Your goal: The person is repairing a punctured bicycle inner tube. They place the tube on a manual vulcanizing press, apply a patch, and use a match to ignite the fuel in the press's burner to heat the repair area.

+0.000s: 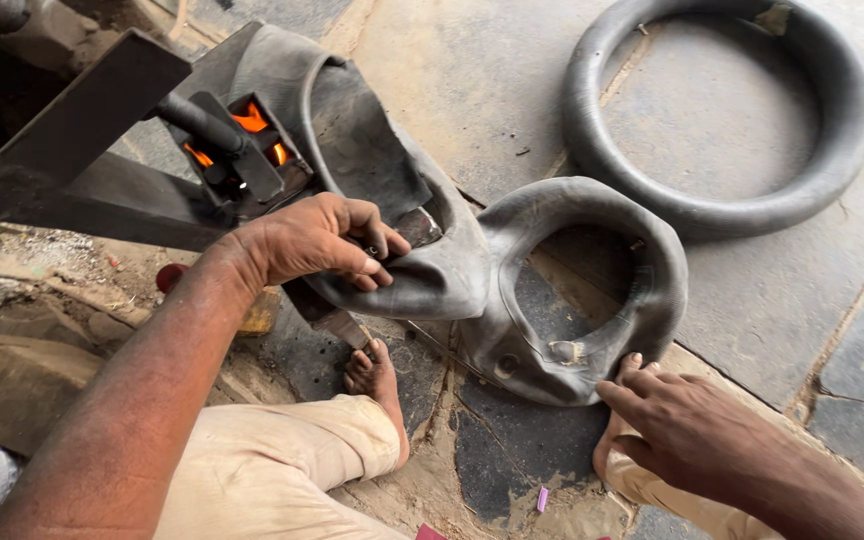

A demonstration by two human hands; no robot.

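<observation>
A limp black rubber inner tube (512, 290) lies folded on the stone floor, one end tucked under a dark metal press (102, 150) with glowing orange embers (250, 122) inside. My left hand (317, 240) presses on the tube right beside the press, fingers curled on the rubber. My right hand (677, 425) rests low at the right, fingertips touching the tube's near edge by a pale patch (564, 351). My bare foot (377, 380) sits under the tube between the hands.
A second, inflated black inner tube (712, 205) lies round on the grey stone slabs (832, 290) at the upper right. Dirt, stones and a wooden block (12, 385) sit at the left. My knees in tan trousers (262, 460) fill the bottom.
</observation>
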